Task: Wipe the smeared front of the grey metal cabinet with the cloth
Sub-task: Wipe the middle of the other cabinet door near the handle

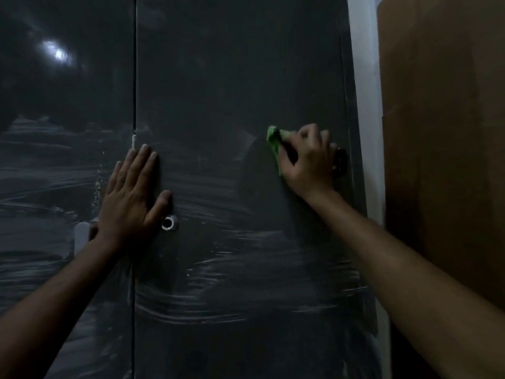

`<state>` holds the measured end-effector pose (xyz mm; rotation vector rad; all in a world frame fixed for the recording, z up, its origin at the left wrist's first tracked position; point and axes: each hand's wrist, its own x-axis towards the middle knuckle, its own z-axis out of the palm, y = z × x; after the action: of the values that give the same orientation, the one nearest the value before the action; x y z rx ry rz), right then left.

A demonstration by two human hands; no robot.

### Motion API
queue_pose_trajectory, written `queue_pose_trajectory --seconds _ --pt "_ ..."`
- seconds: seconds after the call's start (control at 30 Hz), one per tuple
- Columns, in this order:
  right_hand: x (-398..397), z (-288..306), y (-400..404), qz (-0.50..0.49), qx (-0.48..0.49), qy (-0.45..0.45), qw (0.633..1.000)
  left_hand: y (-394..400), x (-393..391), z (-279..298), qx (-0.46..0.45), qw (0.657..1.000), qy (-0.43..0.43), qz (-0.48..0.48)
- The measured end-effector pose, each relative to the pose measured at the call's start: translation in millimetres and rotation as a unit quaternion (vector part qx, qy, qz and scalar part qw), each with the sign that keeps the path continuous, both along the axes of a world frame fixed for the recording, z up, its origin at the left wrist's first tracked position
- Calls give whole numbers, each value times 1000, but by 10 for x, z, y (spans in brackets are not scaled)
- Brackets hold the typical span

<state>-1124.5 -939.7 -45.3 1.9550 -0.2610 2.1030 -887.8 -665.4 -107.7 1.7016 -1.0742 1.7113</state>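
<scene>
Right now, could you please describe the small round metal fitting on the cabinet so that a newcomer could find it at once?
Start at the grey cabinet and follow the vertical seam between its two doors down to the left hand pressed flat over it. The lock ring sits on the right-hand door, just below that hand's thumb. It is the only shiny, silver circle on the dull, smeared front.

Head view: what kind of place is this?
Probably a dim storage or utility corner indoors: a grey metal cabinet with a round lock, a white wall strip and a brown board beside it.
</scene>
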Motion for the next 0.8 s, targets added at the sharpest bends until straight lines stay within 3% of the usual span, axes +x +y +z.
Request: queue_pose_trajectory --seconds 0.1,0.27,0.33,0.43,0.53,0.63,0.73,0.8 --pt "305 303 383 20 45 -30 998 13 -3 1 -1 1000 1 -2" --pt "355 -595 496 68 -167 160 971 16 -27 -2 5 1000 1 -4" --pt "192 -678 301 38 -206 176 962 17 -26 5 5 1000 3 -3" --pt "171 -229 225 7 -88 46 995 10 -28 0 1 1000 1 1" --pt "425 164 565 13 45 -42 998 19 -22 3 5 1000 1 1" --pt "664 -321 864 76 -54 62 994 18 -21 2 7 1000 1 1" --pt "443 -1029 663 89 -205 200 954 20 -30 -1 7 1000 -1 4" --pt "249 -981 381 69 -218 202 952 19 -32 -3 7 1000 1 4"
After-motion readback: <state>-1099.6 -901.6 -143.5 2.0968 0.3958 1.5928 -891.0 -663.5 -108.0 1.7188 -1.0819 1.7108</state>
